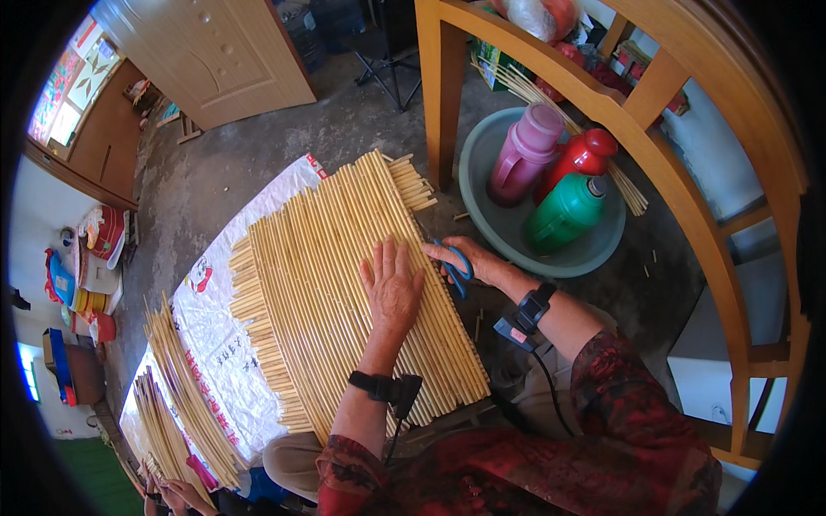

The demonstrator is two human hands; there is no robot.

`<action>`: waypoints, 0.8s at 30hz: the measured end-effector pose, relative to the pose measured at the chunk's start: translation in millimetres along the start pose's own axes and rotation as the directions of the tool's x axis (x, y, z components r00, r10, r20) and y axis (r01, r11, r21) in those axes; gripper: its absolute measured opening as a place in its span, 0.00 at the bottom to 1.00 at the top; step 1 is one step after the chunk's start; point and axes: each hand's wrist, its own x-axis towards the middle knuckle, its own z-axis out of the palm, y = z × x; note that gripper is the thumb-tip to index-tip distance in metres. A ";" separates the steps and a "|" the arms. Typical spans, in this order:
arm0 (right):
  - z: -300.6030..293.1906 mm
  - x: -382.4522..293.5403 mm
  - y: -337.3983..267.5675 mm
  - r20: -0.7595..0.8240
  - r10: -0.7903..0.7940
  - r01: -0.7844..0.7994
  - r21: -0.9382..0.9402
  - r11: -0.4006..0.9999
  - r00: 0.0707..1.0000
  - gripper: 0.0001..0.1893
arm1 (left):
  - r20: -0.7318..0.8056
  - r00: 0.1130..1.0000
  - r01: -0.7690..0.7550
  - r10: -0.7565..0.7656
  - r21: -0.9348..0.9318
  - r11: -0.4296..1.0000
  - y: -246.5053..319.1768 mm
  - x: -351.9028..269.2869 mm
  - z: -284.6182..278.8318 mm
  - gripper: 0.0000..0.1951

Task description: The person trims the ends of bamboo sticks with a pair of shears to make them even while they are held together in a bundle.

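A mat of straight yellow reed or bamboo stalks (322,271) lies in front of me, its stalks side by side with uneven ends at the far side. My left hand (392,287) rests flat on it, palm down, fingers a little apart. At the mat's right edge my right hand (474,258) grips a pair of scissors by the blue handles (459,284). The scissor blades are hidden by the hand and the edge. More stalks (258,309) stick out in a layer beneath the mat's left side. Another short bunch (411,184) projects at its far right corner.
A white printed sheet (213,329) lies under the mat, with loose stalk bundles (193,393) on it. Another person's hands (177,493) are at lower left. Right of the mat stands a basin (477,219) holding pink, red and green thermos flasks (561,216), beside a wooden frame (445,97).
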 end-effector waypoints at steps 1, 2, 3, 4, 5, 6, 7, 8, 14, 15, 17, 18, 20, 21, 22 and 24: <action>0.1 0.3 0.3 0.000 0.000 0.000 0.000 1.000 1.000 0.25 | 0.000 1.000 0.000 0.000 0.000 1.000 -0.4 0.1 0.3 0.27; 0.3 0.7 0.9 0.000 0.001 -0.001 0.011 1.000 1.000 0.25 | -0.003 1.000 -0.004 0.004 -0.004 1.000 -0.7 0.2 0.6 0.27; 0.2 1.1 1.5 -0.001 0.002 -0.002 0.022 1.000 1.000 0.24 | -0.007 1.000 -0.008 0.008 -0.008 1.000 -0.6 0.4 0.8 0.27; 0.5 2.1 2.5 -0.001 0.001 -0.001 0.022 1.000 1.000 0.24 | -0.007 1.000 -0.008 0.008 -0.008 1.000 -0.5 0.3 0.9 0.27; 1.2 3.4 3.6 -0.002 0.005 -0.005 0.007 1.000 1.000 0.23 | -0.005 1.000 -0.005 0.005 -0.004 1.000 -0.4 0.2 1.0 0.28; 1.8 4.2 4.0 -0.002 0.008 -0.008 -0.008 1.000 1.000 0.22 | -0.003 1.000 -0.003 0.003 0.000 1.000 -0.3 0.1 1.2 0.28; 2.3 4.3 3.6 -0.002 0.008 -0.008 -0.007 1.000 1.000 0.22 | -0.003 1.000 -0.003 0.003 0.000 1.000 -0.2 0.2 1.2 0.28; 2.8 4.0 2.9 -0.012 0.006 -0.007 -0.025 1.000 1.000 0.22 | 0.001 1.000 -0.002 0.002 0.002 1.000 0.0 0.3 1.1 0.28; -0.4 9.6 3.5 -0.011 -0.024 0.022 -0.149 0.989 1.000 0.21 | -0.023 1.000 0.015 -0.016 -0.022 1.000 9.0 -3.1 -4.0 0.24; -2.4 10.8 3.4 -0.003 -0.020 0.020 -0.137 0.990 1.000 0.21 | -0.010 0.999 0.034 -0.034 -0.023 0.999 14.9 -4.2 -7.9 0.22; -6.0 9.4 -0.9 0.001 -0.013 0.013 -0.134 0.991 1.000 0.21 | -0.001 1.000 0.025 -0.025 -0.131 0.991 30.6 -7.3 -17.2 0.19; -4.0 8.0 -4.1 0.015 -0.007 0.009 -0.132 0.991 1.000 0.21 | 0.006 1.000 0.025 -0.024 -0.232 0.972 36.3 -11.4 -21.3 0.16; 0.3 13.2 1.8 0.010 -0.034 0.035 -0.141 0.989 0.999 0.22 | 0.044 0.999 0.033 -0.013 -0.488 0.872 37.9 -18.8 -8.0 0.10; 0.5 12.8 1.1 -0.006 -0.054 0.052 -0.151 0.987 0.999 0.22 | 0.075 0.997 0.042 0.003 -0.592 0.805 42.6 -16.9 -11.1 0.10; 0.2 7.8 -4.1 -0.016 -0.024 0.022 -0.146 0.989 1.000 0.22 | 0.075 0.997 0.039 0.007 -0.593 0.805 45.2 -12.5 -15.1 0.10; -0.5 12.7 1.6 -0.042 -0.046 0.037 -0.192 0.981 0.998 0.25 | 0.829 0.559 0.770 -0.023 -0.509 0.384 50.5 -1.3 -28.9 0.14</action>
